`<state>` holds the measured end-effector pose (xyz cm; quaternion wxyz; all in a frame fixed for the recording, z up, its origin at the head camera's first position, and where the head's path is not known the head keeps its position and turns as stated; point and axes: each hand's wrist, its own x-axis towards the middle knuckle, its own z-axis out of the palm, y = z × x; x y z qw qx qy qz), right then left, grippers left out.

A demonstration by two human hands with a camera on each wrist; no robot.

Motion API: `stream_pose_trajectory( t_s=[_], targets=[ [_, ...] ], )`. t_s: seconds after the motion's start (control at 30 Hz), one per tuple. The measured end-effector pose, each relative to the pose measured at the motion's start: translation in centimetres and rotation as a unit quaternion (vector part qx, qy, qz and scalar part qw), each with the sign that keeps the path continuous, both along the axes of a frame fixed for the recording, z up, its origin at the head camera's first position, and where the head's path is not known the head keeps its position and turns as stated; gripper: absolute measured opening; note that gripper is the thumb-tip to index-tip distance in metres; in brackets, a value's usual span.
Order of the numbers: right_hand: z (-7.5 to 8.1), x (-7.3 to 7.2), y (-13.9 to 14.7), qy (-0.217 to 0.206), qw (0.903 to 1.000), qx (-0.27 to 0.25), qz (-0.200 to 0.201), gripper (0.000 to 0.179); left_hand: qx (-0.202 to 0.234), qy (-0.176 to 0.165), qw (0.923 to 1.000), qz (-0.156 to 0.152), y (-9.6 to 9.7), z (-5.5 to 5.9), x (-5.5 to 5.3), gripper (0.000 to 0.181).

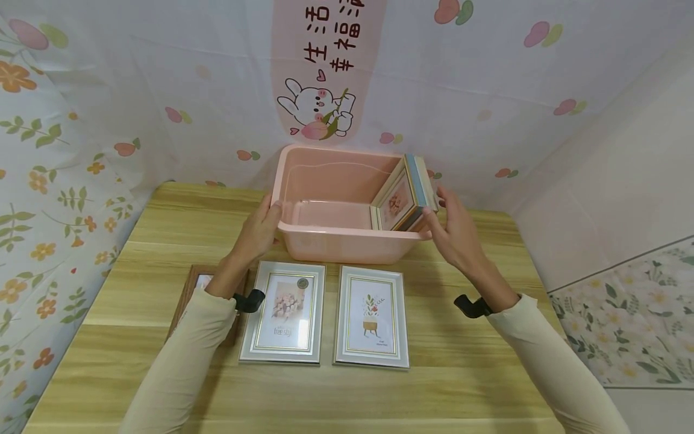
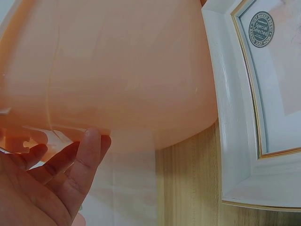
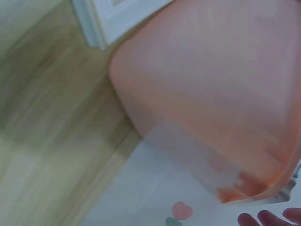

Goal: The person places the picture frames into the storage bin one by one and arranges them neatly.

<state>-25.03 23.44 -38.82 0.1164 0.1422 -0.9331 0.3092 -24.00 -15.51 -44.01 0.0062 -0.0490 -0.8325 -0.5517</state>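
A pink plastic basin (image 1: 336,244) sits at the back of the table. At its left end my left hand (image 1: 259,232) grips the rim, thumb on top and fingers (image 2: 87,155) against the outer wall below. Inside the basin's right end, several picture frames (image 1: 398,196) lean together on edge, the nearest showing a pink flower print. My right hand (image 1: 455,232) is beside these frames at the right end, thumb close to their edges and fingers spread. In the right wrist view its fingertips (image 3: 268,217) show just off the basin's rim, and the view is blurred.
In front of the basin lie a white frame with a flower print (image 1: 284,313) and another with a potted-plant print (image 1: 371,316). A brown wooden frame (image 1: 187,295) lies partly under the left forearm. A patterned cloth (image 1: 217,90) hangs behind the table (image 1: 455,386).
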Motion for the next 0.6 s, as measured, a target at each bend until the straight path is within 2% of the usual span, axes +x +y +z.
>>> stream_pose_trajectory(
  t_s=[0.4, 0.6],
  targets=[
    [-3.6, 1.6, 1.3, 0.0, 0.9998, -0.019, 0.004, 0.06, -0.001, 0.001, 1.0, 0.003, -0.2, 0.0, -0.1, 0.058],
    [-4.9, 2.4, 1.6, 0.002, 0.9993, -0.036, 0.008, 0.058, 0.002, -0.001, 1.0, 0.006, 0.0, 0.2, 0.1, 0.057]
  ],
)
